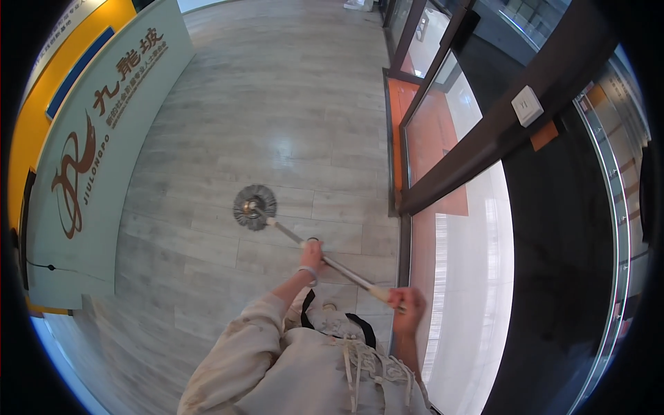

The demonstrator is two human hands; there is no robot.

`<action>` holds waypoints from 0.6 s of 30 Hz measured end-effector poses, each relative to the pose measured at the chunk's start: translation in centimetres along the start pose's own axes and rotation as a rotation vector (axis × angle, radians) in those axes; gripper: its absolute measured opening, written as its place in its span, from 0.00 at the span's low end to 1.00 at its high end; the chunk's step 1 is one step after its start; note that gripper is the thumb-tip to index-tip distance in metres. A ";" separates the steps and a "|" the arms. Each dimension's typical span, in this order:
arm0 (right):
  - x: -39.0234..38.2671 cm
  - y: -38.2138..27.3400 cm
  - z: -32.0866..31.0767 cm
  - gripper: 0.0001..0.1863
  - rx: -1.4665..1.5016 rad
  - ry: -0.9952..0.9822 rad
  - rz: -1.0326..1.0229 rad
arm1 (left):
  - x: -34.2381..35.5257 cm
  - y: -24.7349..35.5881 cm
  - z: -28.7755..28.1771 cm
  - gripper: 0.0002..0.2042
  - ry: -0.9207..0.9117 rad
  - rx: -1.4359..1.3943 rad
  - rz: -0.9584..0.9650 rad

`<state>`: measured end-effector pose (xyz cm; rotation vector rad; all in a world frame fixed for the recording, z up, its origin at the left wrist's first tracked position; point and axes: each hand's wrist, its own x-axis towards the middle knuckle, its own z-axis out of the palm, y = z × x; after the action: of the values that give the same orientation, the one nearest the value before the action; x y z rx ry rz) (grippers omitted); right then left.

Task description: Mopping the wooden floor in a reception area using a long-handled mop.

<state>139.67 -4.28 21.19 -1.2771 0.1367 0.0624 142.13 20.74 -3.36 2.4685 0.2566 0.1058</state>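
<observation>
The top end of a mop handle [325,261] is gripped by the right hand [408,304], fingers curled tight around it near the chest. Lower down the metal shaft, the left hand [311,254] is wrapped closed around it. Beyond, the round grey mop head [254,206] is pressed onto the pale tiled floor [277,124]. A dark-framed glass door [449,145] is seen to the right, a printed sign panel [104,159] to the left.

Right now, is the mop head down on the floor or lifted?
Down: the round grey mop head lies spread on the grey floor, handle slanting up to both hands.
</observation>
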 end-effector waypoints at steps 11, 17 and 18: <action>11.6 -3.7 5.6 0.14 -0.233 0.070 -0.077 | 11.6 -1.2 -0.3 0.40 -0.139 0.079 -0.083; 13.0 -14.6 4.2 0.18 -0.357 0.467 -0.390 | 18.6 15.5 -0.4 0.40 -0.410 -0.246 0.358; 12.5 -15.8 4.5 0.16 -0.440 0.530 -0.452 | 19.6 18.0 -1.2 0.39 -0.542 -0.302 0.389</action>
<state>154.29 -4.89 35.73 -1.7146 0.2958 -0.6705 164.00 11.72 8.94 2.1179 -0.4415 -0.3345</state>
